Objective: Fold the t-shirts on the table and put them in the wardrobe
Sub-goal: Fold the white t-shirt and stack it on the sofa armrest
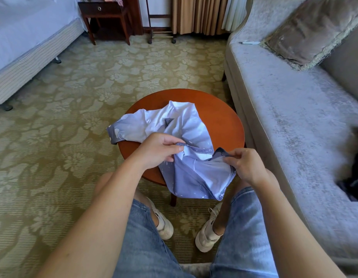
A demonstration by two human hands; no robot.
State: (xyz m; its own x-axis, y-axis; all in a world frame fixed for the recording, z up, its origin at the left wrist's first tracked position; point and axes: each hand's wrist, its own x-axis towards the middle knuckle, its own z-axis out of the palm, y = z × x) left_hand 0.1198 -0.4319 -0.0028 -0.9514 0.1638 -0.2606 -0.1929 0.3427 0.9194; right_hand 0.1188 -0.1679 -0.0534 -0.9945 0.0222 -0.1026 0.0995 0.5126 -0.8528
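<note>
One t-shirt (174, 135) lies crumpled on one round table (220, 117). The left hand (158, 151) and right hand (244, 165), slightly apart, each pinch its hem between them.

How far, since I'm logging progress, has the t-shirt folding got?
Nothing looks folded yet. Left hand and right hand pinch the hem of a crumpled lilac t-shirt draped over the edge of the round table. Folding it and the wardrobe trip remain; no wardrobe is in view.

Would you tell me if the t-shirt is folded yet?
Not folded: the t-shirt lies crumpled on the table, left hand and right hand pinching its hem.
</note>
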